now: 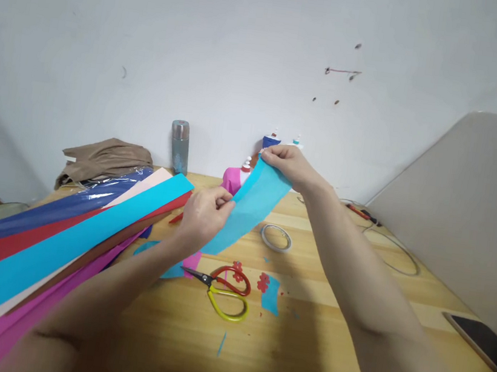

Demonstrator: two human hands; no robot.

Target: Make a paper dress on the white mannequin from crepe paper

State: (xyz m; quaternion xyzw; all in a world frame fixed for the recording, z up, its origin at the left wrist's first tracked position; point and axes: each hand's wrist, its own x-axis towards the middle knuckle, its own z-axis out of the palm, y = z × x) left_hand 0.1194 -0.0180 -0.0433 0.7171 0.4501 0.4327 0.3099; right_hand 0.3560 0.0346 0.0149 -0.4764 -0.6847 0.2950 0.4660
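Observation:
A strip of light blue paper (248, 210) is stretched at a slant above the table between my two hands. My left hand (206, 216) pinches its edge near the lower left. Higher up, my right hand (287, 162) grips the upper end between thumb and fingers. Below the strip lie scissors (219, 289) with one red and one yellow handle, blades pointing left. Red flower-shaped cutouts (263, 282) and a small blue paper piece (271, 299) are beside them. Pink paper (191, 263) lies partly under the blades.
Long folded sheets of coloured paper (87, 232) are piled at left, with brown cloth (105, 161) and a thermos (180, 148) behind. A roll of tape (276, 237) sits right of centre. Bottles (232, 179) stand by the wall; a phone (484, 345) lies at right.

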